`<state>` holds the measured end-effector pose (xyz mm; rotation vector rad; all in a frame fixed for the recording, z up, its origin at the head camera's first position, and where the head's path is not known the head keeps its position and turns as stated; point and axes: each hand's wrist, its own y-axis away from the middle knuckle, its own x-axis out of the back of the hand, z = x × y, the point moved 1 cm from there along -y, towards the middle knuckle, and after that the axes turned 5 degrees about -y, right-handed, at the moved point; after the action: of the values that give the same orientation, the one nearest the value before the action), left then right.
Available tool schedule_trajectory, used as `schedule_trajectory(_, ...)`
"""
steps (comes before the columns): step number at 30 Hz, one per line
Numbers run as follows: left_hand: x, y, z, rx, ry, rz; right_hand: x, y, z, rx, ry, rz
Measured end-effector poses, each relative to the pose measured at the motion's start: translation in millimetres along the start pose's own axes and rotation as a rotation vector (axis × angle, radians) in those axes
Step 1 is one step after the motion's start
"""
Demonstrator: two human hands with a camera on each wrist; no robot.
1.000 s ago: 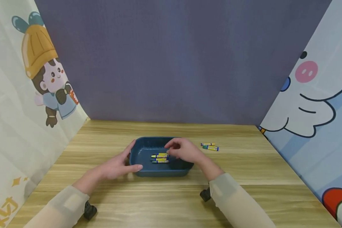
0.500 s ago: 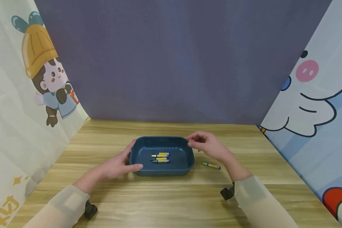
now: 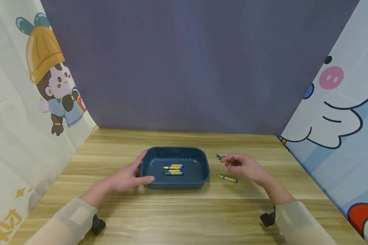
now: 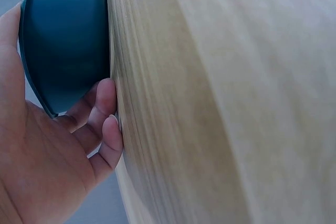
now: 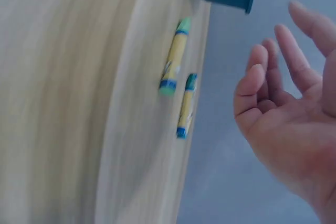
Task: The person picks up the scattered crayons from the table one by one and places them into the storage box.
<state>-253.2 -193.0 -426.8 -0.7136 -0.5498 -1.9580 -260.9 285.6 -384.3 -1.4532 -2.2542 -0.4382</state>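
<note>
A dark blue tray (image 3: 174,185) stands on the table with several crayons (image 3: 173,167) lying side by side inside it. My left hand (image 3: 125,177) holds the tray's left end, thumb over the near rim and fingers against the outer side. To the right of the tray my right hand (image 3: 245,167) hovers with loosely bent fingers and holds nothing. A light green crayon (image 3: 228,178) lies on the table below that hand. Behind its fingertips a yellow-wrapped crayon (image 3: 222,155) and a dark green crayon (image 5: 187,106) are partly hidden in the head view.
The wooden table (image 3: 184,217) ends at a dark purple-grey backdrop (image 3: 187,68). Cartoon-printed cloths flank it on the left (image 3: 6,102) and right (image 3: 365,136). Black wrist cameras sit beneath both sleeves.
My right hand has come out from above the tray, passed its right rim and moved further right over the loose crayons. My left hand stays at the tray.
</note>
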Motion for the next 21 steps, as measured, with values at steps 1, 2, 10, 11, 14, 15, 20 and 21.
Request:
schedule_trajectory(1,0.0,0.0,-0.2,-0.002,0.001,0.000,1.5,0.8,3.6,-0.005,0.015,-0.017)
schedule_trajectory(2,-0.1,-0.2,-0.5,-0.003,0.003,0.001,3.0,1.2,7.0,-0.010,0.028,-0.035)
schedule_trajectory(10,-1.7,-3.0,-3.8,0.011,-0.032,0.007,12.3,0.8,30.4,-0.094,0.032,-0.105)
schedule_trajectory(11,-1.8,-3.4,-4.3,0.014,-0.032,0.007,13.1,1.1,32.5,-0.111,0.027,-0.108)
schedule_trajectory(14,-2.0,-4.2,-5.1,0.002,-0.034,0.003,14.9,1.8,37.8,-0.147,0.014,-0.130)
schedule_trajectory(15,-2.1,-4.3,-5.3,0.003,-0.033,0.004,15.5,1.9,39.5,-0.157,0.015,-0.137)
schedule_trajectory(20,-1.3,-2.8,-5.4,0.013,-0.046,0.006,17.8,0.9,45.9,-0.176,0.035,-0.183)
schedule_trajectory(21,-1.1,-2.4,-5.7,0.021,-0.048,0.006,17.9,0.4,46.7,-0.176,0.040,-0.191)
